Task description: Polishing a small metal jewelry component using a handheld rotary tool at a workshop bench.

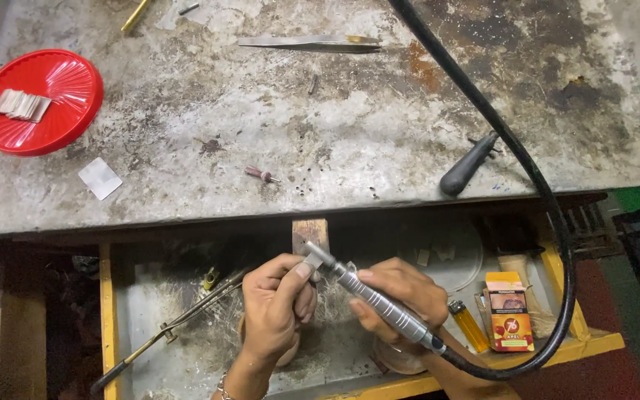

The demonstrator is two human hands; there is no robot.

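Observation:
My right hand (398,296) grips a slim metal rotary handpiece (375,300) whose thick black flexible cable (527,170) loops up over the bench. Its tip meets a small flat silver metal piece (311,259) pinched between the thumb and fingers of my left hand (279,307). Both hands hover over an open drawer, just in front of a small wooden bench peg (310,231).
The worn metal benchtop (320,111) carries a red round lid (40,101) with several small silver plates, a loose silver square (100,178), tweezers (312,43), a small bur (261,175) and a black-handled tool (468,164). The drawer holds a yellow lighter (468,324), a carton (509,311) and a long tool (164,333).

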